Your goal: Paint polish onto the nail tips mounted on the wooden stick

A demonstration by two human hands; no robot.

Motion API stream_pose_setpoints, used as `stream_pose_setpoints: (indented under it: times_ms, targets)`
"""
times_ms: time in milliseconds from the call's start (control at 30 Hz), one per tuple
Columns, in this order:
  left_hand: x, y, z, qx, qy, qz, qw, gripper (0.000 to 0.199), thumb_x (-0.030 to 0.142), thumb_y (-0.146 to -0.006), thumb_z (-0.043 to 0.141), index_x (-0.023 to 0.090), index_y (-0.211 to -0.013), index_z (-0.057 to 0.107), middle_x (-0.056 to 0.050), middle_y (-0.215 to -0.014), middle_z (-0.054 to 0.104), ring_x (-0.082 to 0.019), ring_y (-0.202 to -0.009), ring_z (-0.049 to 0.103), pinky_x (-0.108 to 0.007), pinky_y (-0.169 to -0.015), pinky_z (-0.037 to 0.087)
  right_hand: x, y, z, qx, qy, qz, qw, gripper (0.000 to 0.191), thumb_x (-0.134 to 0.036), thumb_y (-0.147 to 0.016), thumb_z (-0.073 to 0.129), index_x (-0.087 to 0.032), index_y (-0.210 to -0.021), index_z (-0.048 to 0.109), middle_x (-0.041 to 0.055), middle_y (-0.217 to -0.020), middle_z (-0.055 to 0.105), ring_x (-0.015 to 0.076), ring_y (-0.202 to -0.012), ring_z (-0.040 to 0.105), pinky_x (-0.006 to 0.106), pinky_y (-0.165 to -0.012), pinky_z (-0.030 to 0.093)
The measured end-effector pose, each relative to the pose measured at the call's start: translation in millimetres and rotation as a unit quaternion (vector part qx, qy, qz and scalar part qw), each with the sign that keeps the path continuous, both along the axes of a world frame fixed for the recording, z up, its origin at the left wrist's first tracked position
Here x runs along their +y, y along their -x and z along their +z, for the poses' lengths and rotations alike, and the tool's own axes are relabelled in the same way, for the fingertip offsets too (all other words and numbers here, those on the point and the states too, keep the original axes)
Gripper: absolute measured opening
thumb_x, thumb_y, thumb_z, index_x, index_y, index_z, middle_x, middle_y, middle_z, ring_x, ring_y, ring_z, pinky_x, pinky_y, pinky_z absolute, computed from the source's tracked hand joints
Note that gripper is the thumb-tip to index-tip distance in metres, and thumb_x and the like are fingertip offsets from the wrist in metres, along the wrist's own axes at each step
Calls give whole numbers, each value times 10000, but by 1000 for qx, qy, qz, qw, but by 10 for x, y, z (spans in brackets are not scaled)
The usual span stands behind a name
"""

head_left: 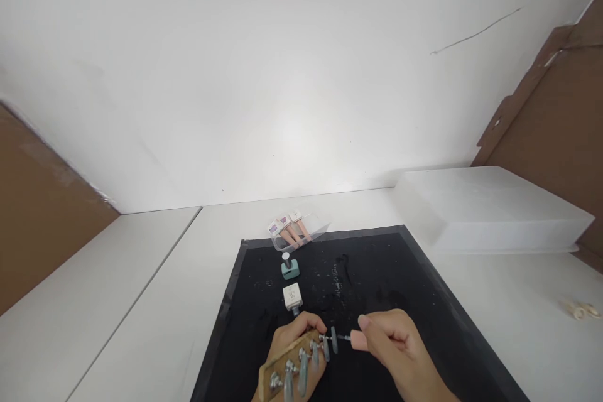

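My left hand (288,336) is wrapped around a wooden nail-tip holder (272,369), a tilted bar with several grey-blue false nails (303,372) on metal stems. A nail polish brush with a pink cap (358,340) is gripped in my right hand (400,347). Its thin bristle end points left, close to the false nail (334,340) at the far end of the holder; whether they touch I cannot tell. Just beyond my left fingers is a white-labelled polish bottle (293,296), its neck toward me. Behind it sits a green bottle (290,269) with a grey-and-white top.
A clear tray (318,226) at the back of the black mat (377,276) holds pink-capped polish bottles (292,232). To the right stands a translucent white bin (494,210). Small cream-coloured pieces (581,309) lie at the far right. Brown cardboard panels (560,119) flank the white wall.
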State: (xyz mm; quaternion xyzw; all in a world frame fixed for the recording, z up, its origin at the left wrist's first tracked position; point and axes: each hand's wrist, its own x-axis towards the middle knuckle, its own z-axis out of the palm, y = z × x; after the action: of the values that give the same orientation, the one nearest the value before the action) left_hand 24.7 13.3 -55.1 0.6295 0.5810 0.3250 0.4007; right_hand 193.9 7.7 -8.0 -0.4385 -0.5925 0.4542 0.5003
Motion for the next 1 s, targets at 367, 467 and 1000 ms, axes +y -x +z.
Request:
stream_pose_setpoints:
  times_ms: [367, 467, 1000]
  targets:
    - [-35, 37, 18, 22, -50, -55, 997, 248, 36, -561, 467, 192, -725, 570, 70, -518, 453, -70, -446, 337, -200, -483, 298, 22, 13, 20, -96, -12, 82, 992, 487, -339, -891, 365, -218, -470, 153, -72, -460, 152, 75, -401, 189, 263, -424, 163]
    - [-89, 36, 8, 30, -77, -75, 994, 297, 30, -555, 468, 200, -776, 571, 55, -585, 506, -83, -497, 411, -201, -519, 326, 20, 8, 19, -100, -36, 72, 992, 481, -334, -900, 360, -214, -484, 153, -71, -466, 155, 76, -404, 198, 265, -428, 173]
    - [2, -4, -4, -16, -1, 30, 999, 146, 72, -605, 506, 188, -685, 545, 81, -469, 420, -68, -429, 361, -193, -456, 285, 9, -15, 11, -83, -61, 62, 993, 478, -320, -903, 367, -215, -496, 139, -75, -459, 151, 75, -393, 195, 262, -423, 179]
